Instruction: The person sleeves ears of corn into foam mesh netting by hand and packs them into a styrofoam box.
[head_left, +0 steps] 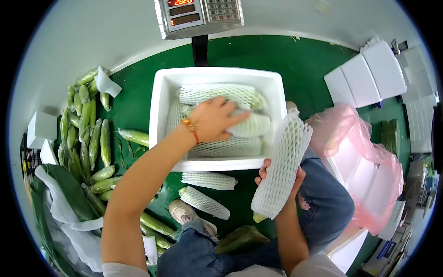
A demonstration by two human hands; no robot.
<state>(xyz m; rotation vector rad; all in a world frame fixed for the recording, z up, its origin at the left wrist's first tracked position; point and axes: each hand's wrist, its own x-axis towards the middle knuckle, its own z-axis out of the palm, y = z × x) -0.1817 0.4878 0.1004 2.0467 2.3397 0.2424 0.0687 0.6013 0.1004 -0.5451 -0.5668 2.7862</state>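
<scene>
Right fingers [262,172] curl around the netted vegetable [282,161] from beneath.

Netted vegetables [217,94] lie in that box [212,72] — scale [200,18] behind it, loose vegetables [105,143] left, plastic bag [339,122] right, netted pair [204,202] in front.

At nine o'clock on our green floor [300,60] lies a loose heap of film-wrapped long green vegetables [84,117]; at six, two net-sleeved vegetables [210,180]; at two, stacked white foam boxes [357,76]; towards four, a pink-lined white box [355,161].
</scene>
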